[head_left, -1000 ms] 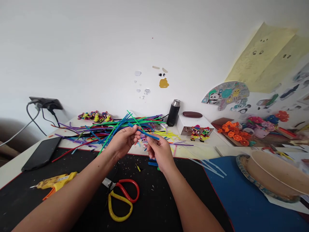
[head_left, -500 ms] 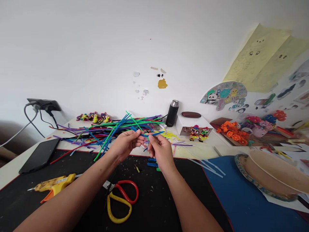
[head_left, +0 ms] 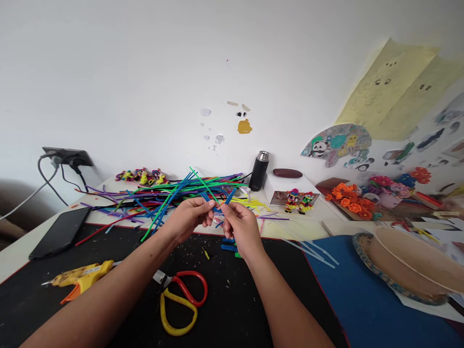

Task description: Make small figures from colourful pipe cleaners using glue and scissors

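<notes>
Between my two hands is a blue pipe cleaner (head_left: 229,196), folded so that its ends stick up on both sides. My left hand (head_left: 192,213) pinches one side of it with thumb and forefinger. The other side is pinched by my right hand (head_left: 239,223), fingertips almost touching the left ones. Just below my right hand lie short blue and green pieces (head_left: 228,247) on the black mat (head_left: 232,299). Behind the hands spreads a heap of colourful pipe cleaners (head_left: 170,193). Scissors (head_left: 179,309) with red and yellow handles rest nearer to me.
A yellow glue gun (head_left: 85,278) and a black phone (head_left: 60,233) lie to the left. At the back stand a black flask (head_left: 259,171) and a white box (head_left: 290,182) with small figures in front. A basket (head_left: 402,266) sits right on a blue mat (head_left: 362,290).
The blue pipe cleaner lay nearly level across my fingers; its right end now points up, making a V shape. Both hands have stayed almost in place.
</notes>
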`<action>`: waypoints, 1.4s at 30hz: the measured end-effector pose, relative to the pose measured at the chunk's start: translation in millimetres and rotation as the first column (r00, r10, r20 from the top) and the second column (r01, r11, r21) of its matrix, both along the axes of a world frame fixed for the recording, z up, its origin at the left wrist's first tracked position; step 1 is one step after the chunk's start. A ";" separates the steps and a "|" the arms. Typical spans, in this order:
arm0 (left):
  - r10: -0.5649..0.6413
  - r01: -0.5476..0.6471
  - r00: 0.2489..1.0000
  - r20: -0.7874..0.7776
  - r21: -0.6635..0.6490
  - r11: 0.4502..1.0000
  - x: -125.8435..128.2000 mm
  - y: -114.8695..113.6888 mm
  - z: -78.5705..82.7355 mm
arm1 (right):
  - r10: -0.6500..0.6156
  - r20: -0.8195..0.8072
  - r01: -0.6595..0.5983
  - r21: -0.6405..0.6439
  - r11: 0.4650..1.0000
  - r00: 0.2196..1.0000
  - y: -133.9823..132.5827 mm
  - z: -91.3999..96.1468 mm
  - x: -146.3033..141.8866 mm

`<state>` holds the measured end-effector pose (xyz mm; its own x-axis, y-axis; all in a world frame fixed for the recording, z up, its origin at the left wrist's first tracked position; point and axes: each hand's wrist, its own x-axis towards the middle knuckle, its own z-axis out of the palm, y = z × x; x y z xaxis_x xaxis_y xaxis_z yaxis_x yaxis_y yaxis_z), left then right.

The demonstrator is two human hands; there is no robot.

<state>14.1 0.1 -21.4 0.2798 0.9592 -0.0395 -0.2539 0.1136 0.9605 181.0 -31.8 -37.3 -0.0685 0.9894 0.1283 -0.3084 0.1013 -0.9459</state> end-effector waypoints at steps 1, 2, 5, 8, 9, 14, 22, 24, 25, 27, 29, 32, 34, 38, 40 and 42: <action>-0.009 0.009 1.000 -0.016 0.010 1.000 -0.7 -0.3 1.1 | 0.023 -0.013 -0.023 -0.014 1.000 1.000 0.1 0.2 0.0; -0.016 0.017 0.999 -0.028 0.018 1.000 -1.7 -0.6 2.2 | 0.048 -0.025 -0.049 -0.029 0.998 0.999 0.1 0.5 -0.1; -0.045 0.047 0.998 -0.054 0.041 0.998 -6.1 -0.9 4.7 | 0.128 -0.048 -0.131 -0.061 0.990 0.991 -0.5 1.2 -0.1; -0.090 0.095 0.993 -0.079 0.064 0.993 -10.3 -1.0 6.3 | 0.210 -0.050 -0.213 -0.082 0.974 0.976 -1.4 0.6 0.3; -0.101 0.107 0.991 -0.082 0.066 0.992 -11.2 -1.2 6.9 | 0.232 -0.050 -0.236 -0.089 0.968 0.971 -1.6 0.3 0.5; -0.117 0.121 0.990 -0.079 0.050 0.991 -11.5 -2.8 11.7 | 0.296 -0.041 -0.299 -0.109 0.948 0.954 -3.1 0.8 1.1; -0.128 0.134 0.988 -0.091 0.061 0.989 -12.4 -4.9 15.5 | 0.357 -0.105 -0.370 -0.156 0.916 0.928 -5.0 4.8 2.2; -0.153 0.159 0.984 -0.096 0.064 0.985 -12.7 -5.7 16.1 | 0.383 -0.111 -0.396 -0.164 0.903 0.917 -5.6 5.4 2.7; -0.163 0.170 0.982 -0.095 0.066 0.983 -12.9 -6.0 16.3 | 0.395 -0.111 -0.409 -0.165 0.898 0.912 -6.0 5.5 2.9; -0.178 0.184 0.980 -0.090 0.069 0.980 -13.8 -6.2 16.4 | 0.412 -0.119 -0.427 -0.164 0.889 0.903 -6.8 5.7 3.1; -0.190 0.195 0.979 -0.081 0.064 0.979 -15.0 -5.8 15.9 | 0.425 -0.137 -0.443 -0.164 0.881 0.895 -7.6 5.8 3.0; -0.203 0.207 0.977 -0.070 0.052 0.977 -16.4 -4.7 14.8 | 0.436 -0.161 -0.460 -0.168 0.872 0.885 -8.1 5.8 2.2; -0.192 0.195 0.979 -0.070 0.052 0.979 -16.6 -4.2 14.3 | 0.436 -0.171 -0.462 -0.172 0.870 0.884 -8.1 5.9 1.5; -0.150 0.154 0.986 -0.074 0.062 0.986 -15.7 -4.1 14.5 | 0.426 -0.173 -0.454 -0.177 0.873 0.888 -8.1 7.1 0.6; -0.137 0.142 0.988 -0.075 0.065 0.988 -15.4 -4.4 15.1 | 0.423 -0.168 -0.449 -0.176 0.876 0.890 -8.4 7.5 0.7; -0.132 0.138 0.988 -0.079 0.063 0.988 -15.2 -4.6 15.6 | 0.423 -0.167 -0.449 -0.178 0.876 0.891 -8.7 7.5 1.0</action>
<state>-1.1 -4.5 -5.8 0.4057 0.9140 -0.0007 -0.1687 0.0757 0.9828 182.0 -40.5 -29.8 -0.4961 0.8674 -0.0401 -0.3870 -0.2622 -0.8840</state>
